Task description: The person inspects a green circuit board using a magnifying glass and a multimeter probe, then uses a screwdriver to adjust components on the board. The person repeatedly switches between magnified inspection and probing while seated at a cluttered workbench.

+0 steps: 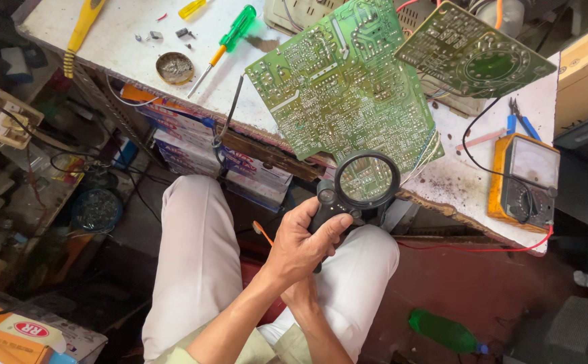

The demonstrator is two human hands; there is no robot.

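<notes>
Black plastic, item one: magnifying glass (360,189), held in your left hand (304,243), fingers wrapped shut around the handle. Its long axis runs from your lap up and to the right, lens end toward the tabletop's near edge.

Your right hand (302,294) lies beneath the left wrist, mostly hidden; whether it grips anything cannot be told.

Item two: large green circuit board (344,84), solder side up, overhanging the near edge of the tabletop (125,40), its lower corner seen through the lens. Inspection appears under way over that corner; the rest of the board looks not yet covered.

Item three: orange multimeter (523,180) at the right edge, leads trailing.

Item four: green-handled screwdriver (226,40) and a small round tin (174,67), toward the far left.

Item five: second green board (473,50), far right corner.
</notes>
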